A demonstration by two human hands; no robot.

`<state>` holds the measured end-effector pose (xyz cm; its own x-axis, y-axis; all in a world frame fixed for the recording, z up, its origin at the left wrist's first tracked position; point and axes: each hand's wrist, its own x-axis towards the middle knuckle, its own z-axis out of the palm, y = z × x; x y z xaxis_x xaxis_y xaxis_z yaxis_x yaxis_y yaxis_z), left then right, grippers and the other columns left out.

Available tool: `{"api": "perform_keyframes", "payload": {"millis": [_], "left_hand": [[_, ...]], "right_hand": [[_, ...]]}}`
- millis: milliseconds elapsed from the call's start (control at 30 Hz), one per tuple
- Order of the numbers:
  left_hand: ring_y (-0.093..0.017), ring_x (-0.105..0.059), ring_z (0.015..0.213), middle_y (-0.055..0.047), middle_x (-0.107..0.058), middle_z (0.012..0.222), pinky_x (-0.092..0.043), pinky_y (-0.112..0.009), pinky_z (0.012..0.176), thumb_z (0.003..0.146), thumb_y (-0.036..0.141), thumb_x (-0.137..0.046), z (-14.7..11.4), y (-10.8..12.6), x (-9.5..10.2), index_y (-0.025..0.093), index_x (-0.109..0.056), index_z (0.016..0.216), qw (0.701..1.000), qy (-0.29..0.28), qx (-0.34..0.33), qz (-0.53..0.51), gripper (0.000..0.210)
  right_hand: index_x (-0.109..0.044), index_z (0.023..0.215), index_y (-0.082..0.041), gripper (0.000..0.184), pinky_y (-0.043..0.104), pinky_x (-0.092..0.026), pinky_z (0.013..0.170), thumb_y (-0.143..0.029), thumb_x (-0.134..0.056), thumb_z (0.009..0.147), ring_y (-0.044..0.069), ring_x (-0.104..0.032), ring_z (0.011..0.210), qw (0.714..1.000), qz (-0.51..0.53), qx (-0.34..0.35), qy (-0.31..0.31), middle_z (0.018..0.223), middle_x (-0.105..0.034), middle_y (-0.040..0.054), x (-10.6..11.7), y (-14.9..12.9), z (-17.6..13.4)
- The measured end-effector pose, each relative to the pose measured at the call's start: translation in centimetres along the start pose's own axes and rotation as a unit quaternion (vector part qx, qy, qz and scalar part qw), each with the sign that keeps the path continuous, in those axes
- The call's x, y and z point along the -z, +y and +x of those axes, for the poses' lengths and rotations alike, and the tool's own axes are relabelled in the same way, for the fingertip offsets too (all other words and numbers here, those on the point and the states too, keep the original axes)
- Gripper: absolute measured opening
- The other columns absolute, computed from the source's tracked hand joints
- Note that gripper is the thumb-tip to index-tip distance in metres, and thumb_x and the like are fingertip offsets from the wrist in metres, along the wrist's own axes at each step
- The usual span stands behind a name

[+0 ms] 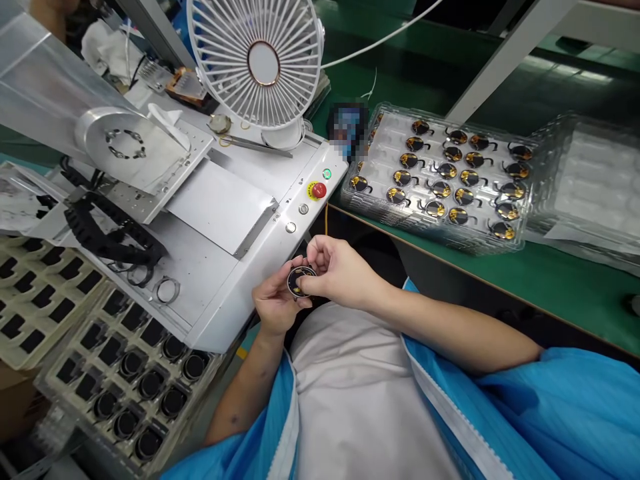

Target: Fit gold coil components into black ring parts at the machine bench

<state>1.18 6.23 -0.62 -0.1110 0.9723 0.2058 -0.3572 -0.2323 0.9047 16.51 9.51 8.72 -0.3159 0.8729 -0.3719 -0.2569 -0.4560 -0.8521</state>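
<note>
My left hand (275, 300) grips a small round watch-like part (296, 283) by its edge, in front of my body near the machine's front. The part has a black face, a pale metal rim and some gold-coloured bits. From the other side my right hand (345, 275) closes on it too, its thumb pressed onto the face and its fingers curled at the rim. The thumb and fingers hide much of the part. Similar black discs with gold patches and short dark tails lie in a clear plastic tray (385, 127) on the green bench.
A white machine (215, 293) with a red stop button (319, 191) stands at left. A white fan (264, 63), tweezers (257, 146) and a metal ring (167, 290) rest on it. Trays of black parts (151, 385) sit lower left. Stacked clear trays (595, 173) lie right.
</note>
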Motion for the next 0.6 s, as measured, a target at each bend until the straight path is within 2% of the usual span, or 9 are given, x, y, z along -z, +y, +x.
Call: {"api": "perform_keyframes", "payload": {"millis": [100,167,300,433,533,600], "left_hand": [[-0.024,-0.08,0.094,-0.005,-0.082,0.11,-0.066,-0.031,0.085,0.051,0.03,-0.102,-0.1,0.0,0.0,0.032,-0.08,0.11,1.0,0.023,0.008,0.001,0.063],[-0.024,-0.08,0.094,-0.005,-0.081,0.11,-0.066,-0.031,0.085,0.051,0.029,-0.102,-0.2,0.1,-0.2,0.032,-0.08,0.11,1.0,0.029,0.001,0.003,0.062],[-0.026,-0.08,0.097,-0.006,-0.08,0.112,-0.067,-0.035,0.087,0.06,0.025,-0.098,-0.4,0.4,-0.6,0.032,-0.08,0.111,1.0,-0.008,-0.021,0.021,0.055],[-0.028,-0.078,0.104,-0.007,-0.079,0.114,-0.066,-0.037,0.092,0.065,0.02,-0.095,-0.8,1.1,-0.8,0.032,-0.077,0.117,0.997,-0.034,-0.026,0.059,0.056],[-0.028,-0.077,0.105,-0.008,-0.079,0.115,-0.066,-0.038,0.092,0.067,0.017,-0.094,-0.7,1.9,-0.9,0.03,-0.077,0.117,0.996,0.008,-0.042,0.083,0.054],[-0.028,-0.078,0.104,-0.008,-0.08,0.114,-0.066,-0.038,0.092,0.07,0.018,-0.092,-0.3,2.2,-0.8,0.028,-0.077,0.117,0.993,0.049,-0.057,0.088,0.05]], "right_hand": [[-0.046,0.074,-0.02,0.037,0.014,-0.038,0.045,-0.012,-0.078,0.057,0.005,-0.049,0.05,1.0,0.006,-0.015,-0.001,0.057,-0.055,-0.0102,0.3,0.1,0.3],[-0.049,0.075,-0.019,0.042,0.015,-0.041,0.045,-0.02,-0.087,0.056,0.007,-0.052,0.05,0.999,-0.016,-0.047,-0.005,0.056,-0.057,-0.0085,0.7,0.3,0.3],[-0.054,0.071,-0.017,0.049,0.018,-0.046,0.041,-0.043,-0.094,0.058,0.011,-0.059,0.05,0.992,-0.063,-0.099,-0.039,0.056,-0.063,-0.0008,1.6,1.2,0.0],[-0.045,0.065,-0.019,0.059,0.019,-0.049,0.039,-0.049,-0.094,0.057,0.011,-0.059,0.046,0.995,0.008,-0.087,-0.045,0.055,-0.062,-0.0024,1.2,2.2,-0.3],[-0.045,0.065,-0.019,0.062,0.021,-0.051,0.039,-0.052,-0.096,0.053,0.012,-0.061,0.047,0.996,0.03,-0.071,-0.048,0.057,-0.063,-0.0026,0.3,2.0,0.4],[-0.05,0.067,-0.018,0.06,0.021,-0.052,0.039,-0.054,-0.096,0.053,0.012,-0.061,0.048,0.995,-0.016,-0.061,-0.074,0.057,-0.064,-0.0014,-0.1,1.3,1.6]]}}
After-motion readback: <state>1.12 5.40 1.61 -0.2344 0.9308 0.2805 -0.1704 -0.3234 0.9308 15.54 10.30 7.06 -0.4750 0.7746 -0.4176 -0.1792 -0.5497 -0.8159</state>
